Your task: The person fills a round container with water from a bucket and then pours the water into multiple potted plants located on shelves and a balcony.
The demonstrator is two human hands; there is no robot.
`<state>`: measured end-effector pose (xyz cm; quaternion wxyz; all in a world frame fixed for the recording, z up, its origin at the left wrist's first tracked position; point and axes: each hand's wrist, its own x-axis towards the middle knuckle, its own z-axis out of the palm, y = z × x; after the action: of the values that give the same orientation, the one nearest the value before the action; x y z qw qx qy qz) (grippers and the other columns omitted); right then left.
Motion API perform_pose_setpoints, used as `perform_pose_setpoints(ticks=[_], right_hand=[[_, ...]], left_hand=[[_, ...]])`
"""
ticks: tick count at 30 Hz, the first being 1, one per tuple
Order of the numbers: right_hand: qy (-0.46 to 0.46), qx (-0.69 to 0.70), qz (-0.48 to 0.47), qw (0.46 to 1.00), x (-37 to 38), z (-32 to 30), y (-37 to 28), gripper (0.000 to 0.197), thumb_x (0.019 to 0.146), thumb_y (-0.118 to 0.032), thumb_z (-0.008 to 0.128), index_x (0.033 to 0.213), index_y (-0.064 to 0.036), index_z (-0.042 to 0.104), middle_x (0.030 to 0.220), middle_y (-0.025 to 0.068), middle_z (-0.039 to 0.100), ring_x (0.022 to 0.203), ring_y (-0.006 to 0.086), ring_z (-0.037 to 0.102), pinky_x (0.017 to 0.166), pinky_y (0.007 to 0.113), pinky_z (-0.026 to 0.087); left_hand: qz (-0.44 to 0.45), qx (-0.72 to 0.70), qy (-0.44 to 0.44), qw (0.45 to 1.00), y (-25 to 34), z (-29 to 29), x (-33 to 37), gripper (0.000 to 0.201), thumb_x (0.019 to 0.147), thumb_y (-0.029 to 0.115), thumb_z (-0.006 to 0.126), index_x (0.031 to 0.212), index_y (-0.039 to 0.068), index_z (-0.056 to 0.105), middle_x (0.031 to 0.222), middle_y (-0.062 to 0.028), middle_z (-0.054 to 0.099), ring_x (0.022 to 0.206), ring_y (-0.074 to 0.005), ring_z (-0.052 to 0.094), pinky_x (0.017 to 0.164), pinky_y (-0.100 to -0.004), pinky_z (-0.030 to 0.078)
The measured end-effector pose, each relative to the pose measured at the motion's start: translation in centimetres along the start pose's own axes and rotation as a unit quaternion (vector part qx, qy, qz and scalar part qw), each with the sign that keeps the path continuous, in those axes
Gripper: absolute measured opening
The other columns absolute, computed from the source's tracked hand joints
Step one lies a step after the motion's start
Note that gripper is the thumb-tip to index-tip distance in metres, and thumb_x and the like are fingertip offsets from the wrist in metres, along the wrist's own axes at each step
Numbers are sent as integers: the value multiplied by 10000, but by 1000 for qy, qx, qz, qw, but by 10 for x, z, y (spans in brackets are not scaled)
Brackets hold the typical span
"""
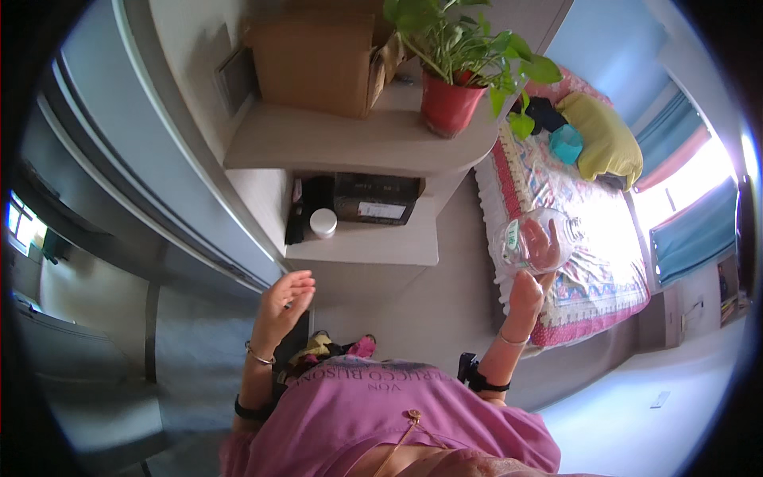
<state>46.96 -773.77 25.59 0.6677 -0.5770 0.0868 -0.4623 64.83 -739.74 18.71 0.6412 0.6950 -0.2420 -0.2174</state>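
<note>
At the right, my right hand [528, 291] is closed on a clear plastic bottle [559, 230] with a green-and-white label. Some fingers show through its see-through wall. The bottle lies tilted, its narrower end toward the right, in front of the bed. Below the lower shelf, my left hand [286, 304] is held up with nothing in it, its fingers loosely stretched and slightly curved. It is nearest to the edge of the grey sliding door.
A rounded upper shelf [318, 139] bears a cardboard box [310, 63] and a plant in a red pot [451, 103]. On the lower shelf [381, 250] are a dark box [377, 196] and a white jar [323, 223]. The bed [588, 294] stands at the right.
</note>
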Motion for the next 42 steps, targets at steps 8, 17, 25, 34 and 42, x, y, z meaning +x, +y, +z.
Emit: perform_pose_setpoints(ticks=[8, 17, 25, 34, 42], right_hand=[[-234, -22, -6, 972, -53, 96, 7, 1030, 479, -153, 838, 1357, -13, 317, 1289, 144, 449, 1247, 267, 395, 1037, 400, 324], [-503, -84, -55, 858, -164, 276, 35, 1024, 525, -233, 848, 1355, 0, 296, 1329, 195, 416, 1245, 321, 399, 1030, 390, 327], [-623, 4, -65, 780, -269, 409, 36, 961, 552, -195, 798, 1343, 18, 295, 1309, 210, 377, 1211, 358, 390, 987, 418, 363], [-684, 60, 8, 727, -330, 512, 54, 951, 556, -200, 832, 1337, -37, 316, 1322, 185, 360, 1233, 351, 369, 994, 419, 347], [-704, 78, 24, 706, -372, 634, 116, 1017, 469, -47, 852, 1339, -94, 327, 1316, 127, 393, 1233, 281, 394, 1019, 413, 378]], left_hand=[[25, -13, 125, 992, -26, -56, -70, 312, 875, 50, 558, 1176, -14, 507, 1045, -111, 587, 960, -159, 581, 881, -270, 446], [54, 62, 243, 967, -44, -155, -196, 284, 878, 25, 554, 1158, -18, 530, 1050, -130, 613, 976, -191, 603, 874, -305, 469], [-14, 78, 374, 924, -103, -250, -317, 276, 872, 18, 519, 1137, -59, 530, 1067, -133, 589, 1000, -212, 568, 876, -312, 450], [-39, 30, 510, 859, -74, -287, -395, 294, 880, -5, 511, 1173, -18, 527, 1084, -116, 602, 1007, -176, 582, 872, -282, 457], [-77, 91, 697, 707, -83, -343, -444, 272, 851, 26, 573, 1118, -22, 561, 1006, -126, 644, 938, -172, 630, 827, -284, 496]])
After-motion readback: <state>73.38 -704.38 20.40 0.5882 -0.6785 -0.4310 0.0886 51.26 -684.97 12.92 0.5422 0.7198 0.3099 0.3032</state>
